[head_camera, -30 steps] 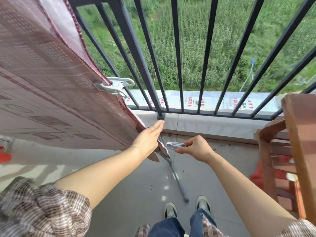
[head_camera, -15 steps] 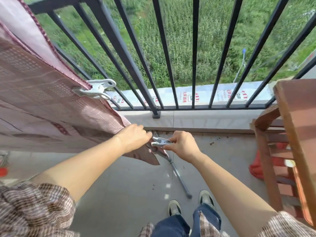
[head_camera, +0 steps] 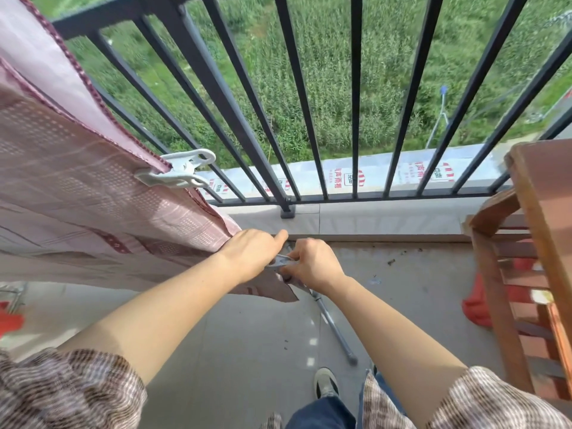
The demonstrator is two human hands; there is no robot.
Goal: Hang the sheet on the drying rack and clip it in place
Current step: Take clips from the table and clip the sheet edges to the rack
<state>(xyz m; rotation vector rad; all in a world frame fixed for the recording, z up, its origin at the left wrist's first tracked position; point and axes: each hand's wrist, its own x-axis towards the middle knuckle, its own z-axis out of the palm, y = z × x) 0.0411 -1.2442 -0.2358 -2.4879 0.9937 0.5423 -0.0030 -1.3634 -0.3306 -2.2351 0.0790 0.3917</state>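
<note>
- Left hand (head_camera: 250, 253): fingers curled round the lower edge of the sheet (head_camera: 93, 187), forefinger lying straighter across the top; it grips the cloth
- Right hand (head_camera: 312, 264): just beside the left, knuckles almost touching it, fingers and thumb pinching a grey clip (head_camera: 280, 261) that shows only in the gap between the two hands
- Change noted: a second ago the left hand lay flat and open against the sheet's edge while the right held the grey clip clear of the cloth; half a second ago the clip had reached the edge; now both hands are closed in on the same corner — the clip has gone from carried to applied
- Whether the grey clip's jaws already bite the cloth, or the rack tube under it, cannot be told; the hands cover that spot
- Sheet: hangs up and away to the left of the left hand, its lowest corner drooping just below both wrists
- White clip (head_camera: 179, 168): already fastened on the sheet's hem, above and to the left of the left hand
- Drying rack leg (head_camera: 335, 332): a grey tube running from under the right hand down towards the person's shoe (head_camera: 325, 383)
- Railing (head_camera: 235, 119): stands beyond both hands
- Wooden stool (head_camera: 526, 227): well apart, to the right of the right hand
- Judgement: hanging appears done and one clip is set — the second fastening is in hand, and what remains is to let the clip close and confirm it holds
</note>
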